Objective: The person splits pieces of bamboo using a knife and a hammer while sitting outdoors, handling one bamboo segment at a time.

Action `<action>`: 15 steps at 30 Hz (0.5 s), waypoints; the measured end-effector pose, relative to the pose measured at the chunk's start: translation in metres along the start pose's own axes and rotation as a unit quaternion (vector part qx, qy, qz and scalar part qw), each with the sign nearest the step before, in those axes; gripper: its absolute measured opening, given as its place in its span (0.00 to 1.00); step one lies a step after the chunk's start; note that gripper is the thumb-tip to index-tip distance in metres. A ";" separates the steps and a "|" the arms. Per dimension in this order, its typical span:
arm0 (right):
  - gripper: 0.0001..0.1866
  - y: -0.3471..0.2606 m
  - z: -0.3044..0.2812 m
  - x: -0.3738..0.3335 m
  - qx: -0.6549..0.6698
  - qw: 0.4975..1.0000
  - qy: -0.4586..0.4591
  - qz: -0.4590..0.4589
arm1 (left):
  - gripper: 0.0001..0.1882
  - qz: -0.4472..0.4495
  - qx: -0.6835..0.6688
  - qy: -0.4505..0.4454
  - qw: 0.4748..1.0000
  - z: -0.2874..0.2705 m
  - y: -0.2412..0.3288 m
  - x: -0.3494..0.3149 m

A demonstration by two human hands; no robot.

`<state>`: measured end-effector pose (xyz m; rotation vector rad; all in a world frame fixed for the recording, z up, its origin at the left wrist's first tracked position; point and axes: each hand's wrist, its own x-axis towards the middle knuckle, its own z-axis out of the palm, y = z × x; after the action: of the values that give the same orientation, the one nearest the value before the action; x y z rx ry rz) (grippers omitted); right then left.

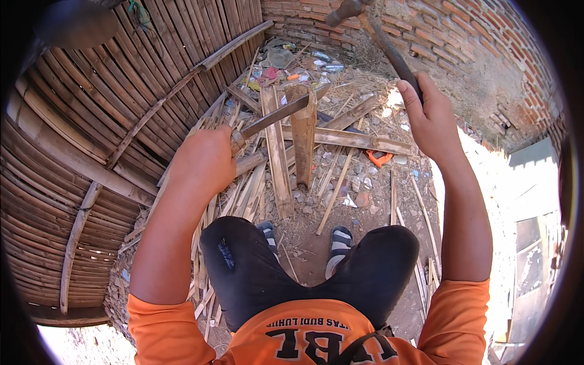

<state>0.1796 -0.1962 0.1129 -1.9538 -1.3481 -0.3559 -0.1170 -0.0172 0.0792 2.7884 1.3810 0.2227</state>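
My left hand [204,159] is closed round the handle of a machete [271,119], whose blade slants up to the right. The blade lies across the top end of an upright bamboo piece [303,146]; how deep it sits in the bamboo I cannot tell. In my right hand [432,115] is the dark handle of a hammer [389,50], held up on the right with its head above and apart from the blade. Another split bamboo length [277,158] leans just left of the upright one.
A bamboo-slat wall [121,91] stands on the left, a brick wall [426,30] at the back and right. Bamboo strips [243,194] and litter cover the ground. A bamboo length [365,141] lies crosswise behind the upright piece, near an orange-and-black object [379,159]. My sandalled feet [339,243] are close by.
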 end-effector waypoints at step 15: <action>0.19 0.025 0.023 -0.016 -0.011 0.997 -0.052 0.056 | 0.10 0.001 -0.001 -0.007 1.000 0.004 0.002 0.001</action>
<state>0.1916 -0.1960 0.0766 -2.0816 -1.2969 -0.2187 -0.1141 -0.0177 0.0754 2.7840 1.3739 0.2037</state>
